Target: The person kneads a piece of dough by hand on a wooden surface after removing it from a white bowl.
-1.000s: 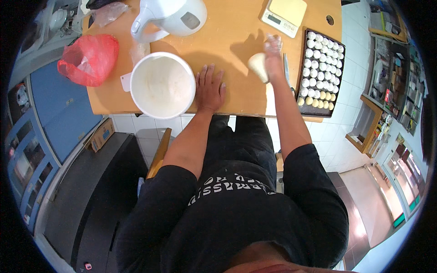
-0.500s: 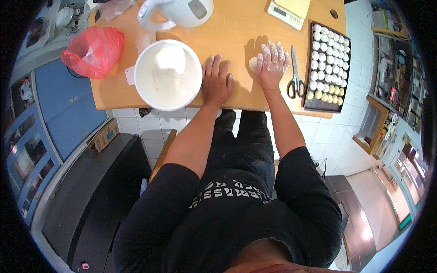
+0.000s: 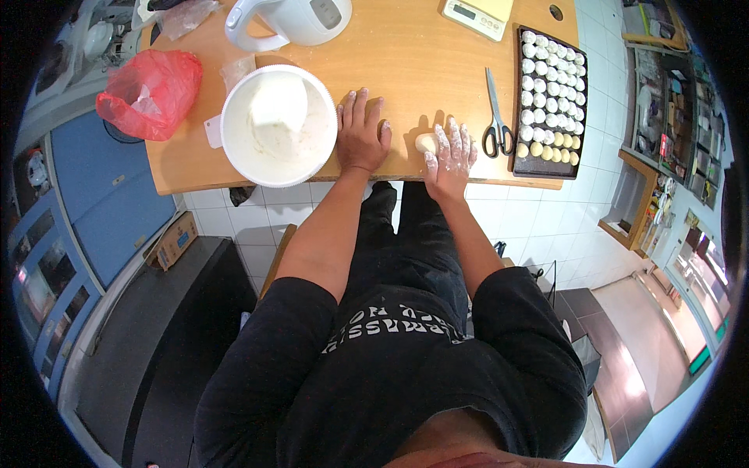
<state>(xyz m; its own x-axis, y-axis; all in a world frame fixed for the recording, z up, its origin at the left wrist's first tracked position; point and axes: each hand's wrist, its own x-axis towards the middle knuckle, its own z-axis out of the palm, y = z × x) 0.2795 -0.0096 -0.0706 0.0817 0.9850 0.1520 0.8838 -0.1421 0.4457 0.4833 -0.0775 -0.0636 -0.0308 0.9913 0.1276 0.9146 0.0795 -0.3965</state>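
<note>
While your black shirt (image 3: 406, 374) is filling the lower middle of the frame, your right hand (image 3: 450, 160) is lying palm down right of centre, near the table's front edge. Its floury fingers are stretching out, slightly apart, rather than curling into a fist. One pale lump of dough (image 3: 426, 143) is showing at the left side of that hand, against the thumb and index finger; how firmly you are pressing, I cannot tell. Your left hand (image 3: 361, 139) is resting flat on the table (image 3: 390, 70), just left of centre, fingers straight, thumb out wide, holding nothing. Just beside it, you are keeping a big white bowl (image 3: 318, 152) left of centre. Scissors (image 3: 492, 93) are lying right of your floury hand, points toward the top. Beyond them, a dark tray (image 3: 538, 166) is holding rows of small dough balls (image 3: 539, 101), mostly white, the nearest ones yellowish. Farther off, a red plastic bag (image 3: 168, 86) is slumping at upper left, while a white kettle (image 3: 300, 22) and a kitchen scale (image 3: 477, 17) are standing along the top edge.
</note>
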